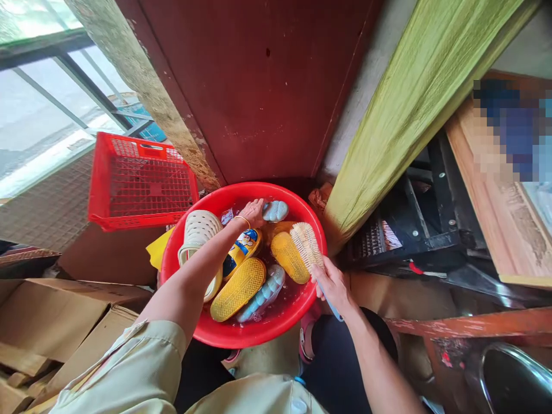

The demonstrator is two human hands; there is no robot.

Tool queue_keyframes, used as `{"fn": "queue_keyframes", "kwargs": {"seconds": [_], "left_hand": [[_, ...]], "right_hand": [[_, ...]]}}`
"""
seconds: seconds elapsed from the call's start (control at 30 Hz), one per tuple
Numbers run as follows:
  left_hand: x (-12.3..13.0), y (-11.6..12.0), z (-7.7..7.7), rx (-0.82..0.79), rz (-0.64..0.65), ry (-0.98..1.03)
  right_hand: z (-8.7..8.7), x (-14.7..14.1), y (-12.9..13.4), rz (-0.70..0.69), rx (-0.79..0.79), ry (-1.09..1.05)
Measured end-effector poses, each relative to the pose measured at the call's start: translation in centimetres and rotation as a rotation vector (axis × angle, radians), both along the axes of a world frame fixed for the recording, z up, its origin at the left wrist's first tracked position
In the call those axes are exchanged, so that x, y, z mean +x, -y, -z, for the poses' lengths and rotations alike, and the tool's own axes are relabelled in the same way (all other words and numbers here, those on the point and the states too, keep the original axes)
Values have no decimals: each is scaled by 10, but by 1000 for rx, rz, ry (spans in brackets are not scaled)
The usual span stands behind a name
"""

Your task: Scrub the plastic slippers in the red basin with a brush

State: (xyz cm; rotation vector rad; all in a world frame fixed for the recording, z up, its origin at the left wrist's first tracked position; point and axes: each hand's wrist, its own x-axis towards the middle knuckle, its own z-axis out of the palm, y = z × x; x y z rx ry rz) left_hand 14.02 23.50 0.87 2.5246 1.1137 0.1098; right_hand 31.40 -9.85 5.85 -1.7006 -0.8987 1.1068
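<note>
In the red basin (276, 336), which holds several shoes in water, my left hand (253, 213) is closed at the near end of a light blue slipper (276, 211); its fingertips are partly hidden. My right hand (334, 284) grips the blue handle of a scrub brush (305, 244) with pale bristles. The bristle head lies over the right side of the basin, beside a yellow slipper (290, 259) with its sole up. Another yellow slipper (239, 289) leans sole up near the front, next to a blue ridged shoe (263, 294). A cream clog (199, 230) rests at the left rim.
A red plastic crate (146, 184) stands left of the basin, with cardboard boxes (56, 316) nearer me. Behind is a dark red panel (259, 92). At right hang a yellow-green curtain (388, 132) and a wooden tabletop (500, 195); a shiny metal container (513, 379) sits low right.
</note>
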Motion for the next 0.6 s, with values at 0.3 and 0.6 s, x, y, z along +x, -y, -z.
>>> {"fn": "queue_keyframes", "kwargs": {"seconds": [0.3,0.6], "left_hand": [[-50,81,-59,-215,-111,852],[-70,187,-5,-691,-570,1251]], "right_hand": [[1,-9,-3,13,95,266],[-4,-73,12,-20,223,648]]}}
